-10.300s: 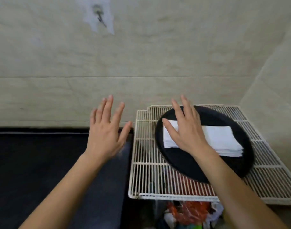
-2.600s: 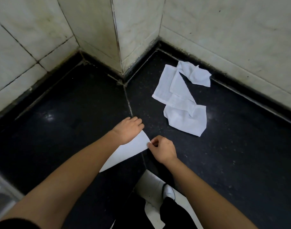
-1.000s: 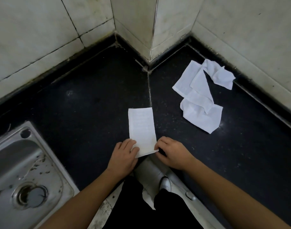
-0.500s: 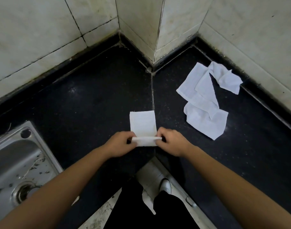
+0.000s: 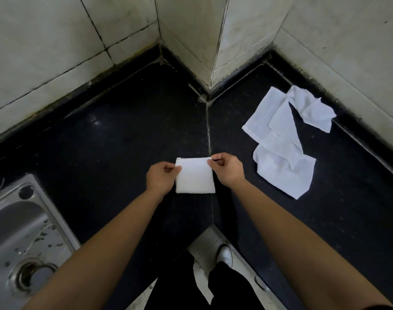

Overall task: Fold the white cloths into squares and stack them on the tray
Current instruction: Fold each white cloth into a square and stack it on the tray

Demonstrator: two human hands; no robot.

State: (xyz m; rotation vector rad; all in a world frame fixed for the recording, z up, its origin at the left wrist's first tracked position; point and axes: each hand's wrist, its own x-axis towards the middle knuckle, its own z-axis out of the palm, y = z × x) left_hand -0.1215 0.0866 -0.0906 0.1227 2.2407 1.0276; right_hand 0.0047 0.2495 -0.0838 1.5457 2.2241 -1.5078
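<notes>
A folded white cloth (image 5: 195, 176), already a near-square, lies on the black counter (image 5: 106, 142) just below the middle of the frame. The left hand (image 5: 160, 179) pinches its upper left corner between thumb and curled fingers. The right hand (image 5: 228, 171) pinches the upper right corner in the same manner. Both forearms run in from the bottom edge, and nothing lies between the 2 hands but the cloth itself.

To the right of centre, well apart from the folded piece, sits a loose heap of unfolded white cloths (image 5: 282, 148), rumpled and overlapping; how many are in it cannot be told. Its top end lies close to the dark strip along the foot of the tiled wall (image 5: 347, 41) at the upper right.

A tiled pillar corner (image 5: 213, 41) juts into the counter at top centre, and a pale seam (image 5: 210, 139) runs from its foot down towards the right hand. A steel sink (image 5: 19, 231), spotted with debris and showing its drain, fills the lower left corner. At bottom centre the counter's inner corner opens on light floor tiles, dark trousers and 1 white shoe (image 5: 224, 255).
</notes>
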